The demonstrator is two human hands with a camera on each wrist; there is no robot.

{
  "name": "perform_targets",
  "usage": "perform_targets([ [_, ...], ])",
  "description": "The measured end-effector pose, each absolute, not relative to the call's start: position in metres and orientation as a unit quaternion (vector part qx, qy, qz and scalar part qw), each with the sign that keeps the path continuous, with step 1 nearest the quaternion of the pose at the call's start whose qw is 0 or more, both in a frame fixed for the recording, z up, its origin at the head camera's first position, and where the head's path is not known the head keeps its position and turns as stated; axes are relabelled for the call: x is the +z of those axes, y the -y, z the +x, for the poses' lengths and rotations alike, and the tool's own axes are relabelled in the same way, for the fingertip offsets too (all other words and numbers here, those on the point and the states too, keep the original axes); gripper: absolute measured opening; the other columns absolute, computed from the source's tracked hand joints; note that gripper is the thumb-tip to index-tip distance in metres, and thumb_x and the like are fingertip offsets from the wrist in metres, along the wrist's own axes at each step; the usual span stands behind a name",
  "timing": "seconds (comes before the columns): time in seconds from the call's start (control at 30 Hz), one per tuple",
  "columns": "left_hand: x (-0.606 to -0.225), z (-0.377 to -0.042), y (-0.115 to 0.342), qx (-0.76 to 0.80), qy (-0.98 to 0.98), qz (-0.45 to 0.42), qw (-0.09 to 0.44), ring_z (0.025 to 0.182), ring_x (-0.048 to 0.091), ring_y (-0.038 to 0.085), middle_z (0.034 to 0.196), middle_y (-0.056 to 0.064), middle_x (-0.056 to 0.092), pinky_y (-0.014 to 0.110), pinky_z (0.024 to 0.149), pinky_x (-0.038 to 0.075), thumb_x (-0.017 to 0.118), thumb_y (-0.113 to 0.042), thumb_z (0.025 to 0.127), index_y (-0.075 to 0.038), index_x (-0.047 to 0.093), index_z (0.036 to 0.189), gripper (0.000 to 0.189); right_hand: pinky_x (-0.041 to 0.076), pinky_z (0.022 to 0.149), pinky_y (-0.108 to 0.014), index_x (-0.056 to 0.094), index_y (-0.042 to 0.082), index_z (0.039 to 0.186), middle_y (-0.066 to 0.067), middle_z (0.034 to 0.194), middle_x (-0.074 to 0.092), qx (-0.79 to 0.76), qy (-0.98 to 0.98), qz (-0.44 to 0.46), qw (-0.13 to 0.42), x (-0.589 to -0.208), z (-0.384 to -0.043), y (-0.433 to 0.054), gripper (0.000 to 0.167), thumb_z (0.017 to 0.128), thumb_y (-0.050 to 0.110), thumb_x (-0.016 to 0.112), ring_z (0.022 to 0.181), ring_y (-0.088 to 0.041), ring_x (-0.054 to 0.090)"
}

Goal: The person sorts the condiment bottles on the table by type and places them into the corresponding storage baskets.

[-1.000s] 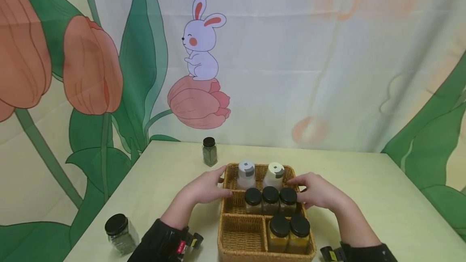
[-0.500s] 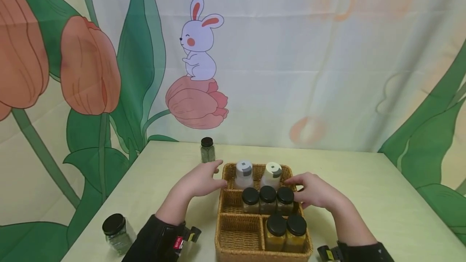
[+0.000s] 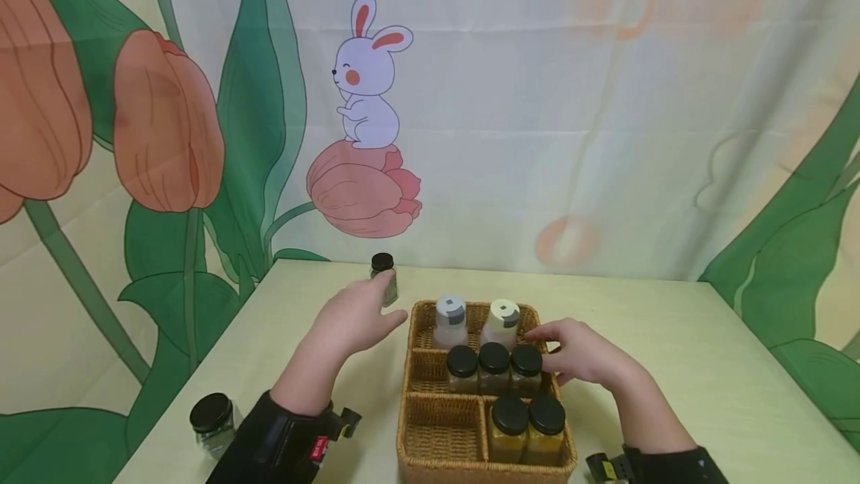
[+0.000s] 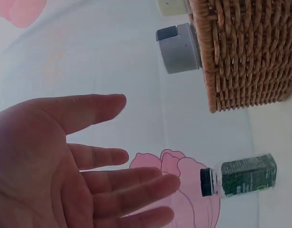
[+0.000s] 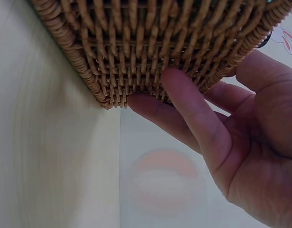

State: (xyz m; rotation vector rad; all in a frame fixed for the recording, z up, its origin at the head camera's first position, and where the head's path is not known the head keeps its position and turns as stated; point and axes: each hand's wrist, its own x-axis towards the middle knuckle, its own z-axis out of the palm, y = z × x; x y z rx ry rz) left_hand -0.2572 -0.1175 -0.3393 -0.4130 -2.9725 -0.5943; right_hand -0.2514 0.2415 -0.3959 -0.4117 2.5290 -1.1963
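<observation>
My left hand (image 3: 352, 316) is off the basket, its fingers stretched toward a small jar of green dried herbs (image 3: 393, 290) with a black lid. In the left wrist view, a gap shows between the spread fingers and that herb jar (image 4: 248, 175). My right hand (image 3: 591, 355) grips the right side of a divided wicker basket (image 3: 443, 455) near its back. Fingers lie against the outer weave in the right wrist view, while others reach the rim. Two white-capped shakers (image 3: 451, 320) stand in the basket's back compartment.
Three black-lidded jars (image 3: 493, 364) stand in the basket's middle row, and two jars of yellow spice (image 3: 508, 432) in its front right compartment. Another herb jar (image 3: 213, 424) stands at the table's left front, close to my left sleeve. A printed curtain (image 3: 497, 133) hangs behind the table.
My left hand has let go of the basket's left rim and moved left and away from me, toward the far herb jar. My right hand stays at the basket.
</observation>
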Motion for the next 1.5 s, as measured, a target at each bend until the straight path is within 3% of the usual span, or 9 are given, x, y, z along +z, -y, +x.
perform_targets([
  [0.13,-0.334,-0.257,0.123,-0.153,0.979,-0.124,0.057,0.12,0.063,0.035,0.138,0.018,0.061,0.053,0.091,0.054,0.072,-0.039,0.093,-0.003,0.043,0.153,0.076,0.059,0.061,-0.04,0.061,-0.005,0.136,-0.028,0.136,0.057,-0.418,-0.883,-0.144,0.156,-0.396,-0.252,-0.242,0.049,0.088,0.002,0.07,0.082,-0.022,0.071],
  [0.47,-0.337,-0.286,0.126,-0.122,0.982,-0.098,0.102,0.131,0.048,0.046,0.153,0.023,0.042,0.061,0.1,0.046,0.071,-0.04,0.092,-0.002,0.041,0.154,0.079,0.061,0.064,-0.041,0.059,-0.007,0.136,-0.031,0.138,0.055,-0.434,-0.875,-0.145,0.16,-0.4,-0.249,-0.245,0.051,0.09,0.008,0.074,0.088,-0.024,0.072],
  [0.73,-0.341,-0.312,0.124,-0.155,0.972,-0.103,0.143,0.135,0.043,0.044,0.157,0.022,0.036,0.061,0.105,0.042,0.075,-0.045,0.089,-0.007,0.037,0.157,0.086,0.061,0.063,-0.041,0.06,-0.006,0.136,-0.031,0.139,0.055,-0.435,-0.874,-0.149,0.158,-0.398,-0.249,-0.245,0.05,0.09,0.007,0.073,0.085,-0.023,0.073],
  [1.2,-0.342,-0.344,0.127,-0.144,0.977,-0.09,0.132,0.14,0.037,0.043,0.157,0.021,0.036,0.061,0.111,0.035,0.077,-0.058,0.083,-0.013,0.035,0.159,0.098,0.061,0.062,-0.041,0.06,-0.005,0.137,-0.031,0.14,0.054,-0.433,-0.874,-0.155,0.158,-0.397,-0.251,-0.245,0.05,0.09,0.005,0.071,0.082,-0.023,0.073],
  [1.5,-0.341,-0.358,0.126,-0.197,0.975,-0.072,0.075,0.142,0.033,0.046,0.162,0.021,0.028,0.064,0.108,0.038,0.078,-0.052,0.085,-0.012,0.04,0.157,0.091,0.061,0.062,-0.042,0.06,-0.006,0.136,-0.03,0.14,0.054,-0.44,-0.871,-0.149,0.161,-0.398,-0.251,-0.245,0.05,0.09,0.007,0.074,0.086,-0.026,0.073],
])
